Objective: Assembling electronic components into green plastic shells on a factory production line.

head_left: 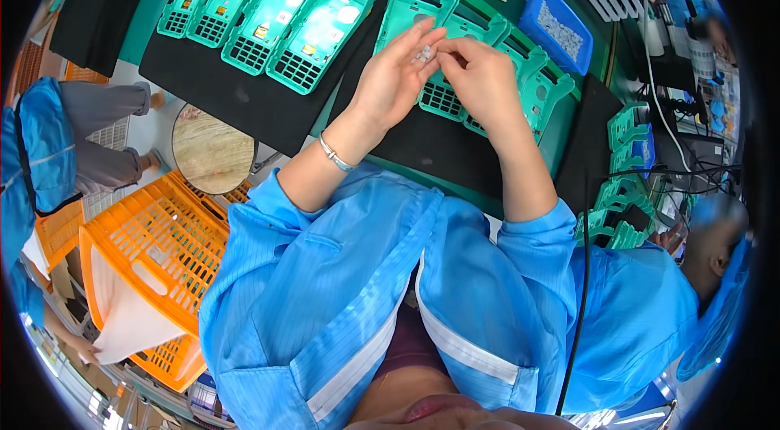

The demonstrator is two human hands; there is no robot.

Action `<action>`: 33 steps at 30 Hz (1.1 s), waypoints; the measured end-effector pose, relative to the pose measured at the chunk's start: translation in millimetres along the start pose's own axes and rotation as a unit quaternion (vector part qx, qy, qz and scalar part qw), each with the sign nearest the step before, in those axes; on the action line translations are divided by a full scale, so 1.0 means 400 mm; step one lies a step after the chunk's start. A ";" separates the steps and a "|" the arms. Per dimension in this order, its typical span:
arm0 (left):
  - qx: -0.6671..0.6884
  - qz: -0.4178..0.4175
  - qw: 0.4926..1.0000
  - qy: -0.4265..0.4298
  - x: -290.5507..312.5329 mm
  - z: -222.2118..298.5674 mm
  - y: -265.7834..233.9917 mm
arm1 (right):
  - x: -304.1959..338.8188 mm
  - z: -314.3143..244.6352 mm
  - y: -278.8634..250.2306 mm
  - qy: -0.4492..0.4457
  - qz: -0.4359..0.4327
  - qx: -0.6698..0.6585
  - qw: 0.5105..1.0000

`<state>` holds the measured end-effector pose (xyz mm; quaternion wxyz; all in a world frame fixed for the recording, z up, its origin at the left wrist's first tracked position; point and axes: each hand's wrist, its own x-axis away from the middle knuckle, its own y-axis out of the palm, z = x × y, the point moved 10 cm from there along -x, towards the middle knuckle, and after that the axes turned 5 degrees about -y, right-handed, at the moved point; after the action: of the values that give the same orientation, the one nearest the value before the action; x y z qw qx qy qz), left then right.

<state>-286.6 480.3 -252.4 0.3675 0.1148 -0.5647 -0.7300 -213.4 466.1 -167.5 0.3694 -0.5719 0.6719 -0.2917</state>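
My left hand (392,82) is turned palm up above the bench, with several small translucent white pieces (424,54) lying by its fingers. Right beside them, my right hand (485,82) has thumb and forefinger pinched together. Whatever sits in that pinch is too small to make out. Under and behind both hands stands a row of green plastic housings (443,98) with grid-like vents, partly covered by my hands. A second group of green housings (313,44) stands to the left, with round light discs and small yellowish labels inside.
A blue bin (555,52) of small whitish pieces stands at the back right. Black matting (244,97) covers the bench. Orange crates (154,243) and a round stool (213,149) are at left. A co-worker in blue (634,316) sits close on my right, near more green housings (626,133).
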 end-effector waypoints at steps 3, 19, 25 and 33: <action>0.002 -0.005 1.000 0.000 -0.001 0.004 -0.003 | 0.001 -0.007 -0.006 -0.010 0.024 0.006 1.000; -0.015 0.001 1.000 -0.001 0.008 0.005 0.001 | 0.015 -0.040 0.023 -0.070 0.008 0.111 0.991; -0.035 0.038 0.998 0.033 0.026 0.044 -0.038 | -0.003 0.120 -0.007 0.135 0.008 -0.046 0.990; -0.077 0.088 0.991 0.059 0.071 0.105 -0.091 | 0.020 0.196 0.079 0.266 -0.081 -0.115 0.954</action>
<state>-345.9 495.8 -264.3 0.4710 0.0791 -0.4918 -0.7281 -166.6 466.1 -238.4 0.0839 -0.5643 0.7265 -0.3830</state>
